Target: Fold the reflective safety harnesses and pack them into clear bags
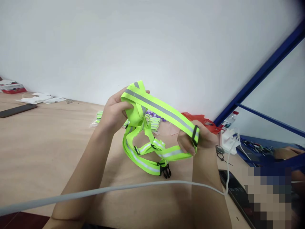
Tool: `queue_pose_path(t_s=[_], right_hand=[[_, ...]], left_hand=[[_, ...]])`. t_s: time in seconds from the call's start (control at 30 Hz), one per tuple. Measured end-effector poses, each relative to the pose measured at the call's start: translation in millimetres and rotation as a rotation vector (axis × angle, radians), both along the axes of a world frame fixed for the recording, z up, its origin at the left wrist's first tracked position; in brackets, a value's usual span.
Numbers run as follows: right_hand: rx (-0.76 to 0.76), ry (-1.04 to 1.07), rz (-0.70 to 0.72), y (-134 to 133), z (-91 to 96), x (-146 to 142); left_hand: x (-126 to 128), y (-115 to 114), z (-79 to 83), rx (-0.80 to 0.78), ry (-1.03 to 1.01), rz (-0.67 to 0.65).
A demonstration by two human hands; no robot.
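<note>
A neon yellow-green reflective vest harness (159, 109) of elastic straps with grey stripes is stretched between my hands above the table. My left hand (116, 111) pinches gathered, folded strap at the upper left, thumb in front. Farther right, my right hand (199, 136) is closed round the strap near a black slider (195, 135). Below, loose loops hang down with a black side-release buckle (165, 170) at their lower end. Part of my right hand's fingers is hidden behind the strap.
Bagged folded straps (155, 123) and purple pieces lie behind. A red plastic bag (202, 121), a bottle (230, 119), a white power strip (228, 141) and a phone (238, 194) are at right. A white cable (119, 188) crosses in front. Another person's hand (286, 152) shows far right.
</note>
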State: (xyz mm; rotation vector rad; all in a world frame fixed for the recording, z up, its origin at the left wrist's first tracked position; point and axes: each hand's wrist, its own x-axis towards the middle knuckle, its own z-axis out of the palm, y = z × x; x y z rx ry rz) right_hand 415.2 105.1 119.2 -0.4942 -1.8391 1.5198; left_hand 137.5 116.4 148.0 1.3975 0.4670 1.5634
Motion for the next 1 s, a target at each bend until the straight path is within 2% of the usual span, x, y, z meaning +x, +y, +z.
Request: queue_pose_path(t_s=[0.07,0.17,0.23,0.3,0.37,0.43,0.5,0.57,0.7,0.8,0.9,1.0], right_hand=[[0.036,0.004,0.011,-3,2.8,-2],[0.135,0.096,-0.188,-2,5.0,-18],[0.224,0.212,-0.283,-2,4.1,-34],[0.323,0.238,-0.284,-5,2.2,-50],[0.402,0.178,-0.277,-12,1.1,-62],[0.392,0.120,-0.323,-23,1.4,-69],[0.327,0.079,-0.407,-32,2.8,-72],[0.333,0.034,-0.501,-37,4.0,-73],[0.642,-0.079,-0.578,-31,3.8,-74],[0.846,-0.126,-0.582,-20,1.6,-76],[0.880,-0.131,-0.608,-13,-0.8,-76],[0.861,-0.096,-0.755,-11,-2.0,-75]], left_hand=[[1,1,-2.6,0.069,0.055,0.035],[4,7,-8.1,0.152,0.078,0.100],[5,10,-11.3,0.152,0.062,0.128],[6,11,-13.1,0.120,0.063,0.123],[5,9,-13.0,0.081,0.121,0.103],[5,5,-11.4,0.047,0.208,0.118],[6,1,-9.2,0.019,0.267,0.168],[8,-2,-7.5,-0.018,0.290,0.187],[10,-5,-6.6,-0.093,0.374,0.067],[9,-6,-6.3,-0.074,0.424,0.050],[9,-6,-6.0,-0.052,0.482,0.038],[11,-7,-6.6,-0.015,0.493,-0.012]])
